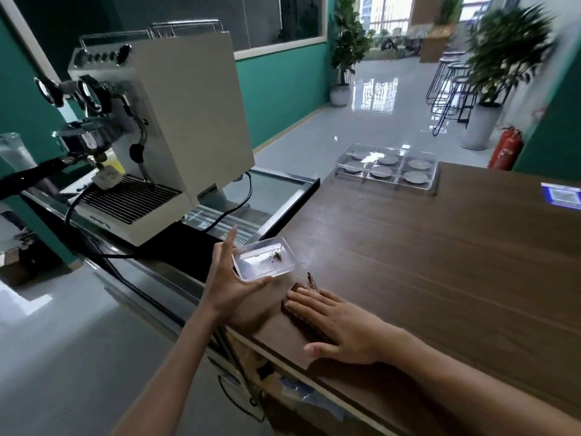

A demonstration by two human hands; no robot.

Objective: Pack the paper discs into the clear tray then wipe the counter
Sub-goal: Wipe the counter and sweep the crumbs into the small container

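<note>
At the far end of the brown wooden counter [440, 262] stands the clear compartment tray [434, 180] with several grey paper discs [415, 177] in its cells. My left hand [229, 281] holds a small clear rectangular container [264, 259] at the counter's left edge, thumb under its near side, fingers along its left side. A few brown crumbs [276, 257] lie inside it. My right hand [339, 322] lies flat on the counter just right of the container, fingers straight. A dark line of swept debris [311, 280] sits at its fingertips.
A white espresso machine [176, 121] with a black cable stands on a lower glass-topped unit to the left. A blue-and-white card [561, 196] lies at the counter's right edge. Beyond are potted plants, bar stools and a red fire extinguisher [506, 149] on the floor.
</note>
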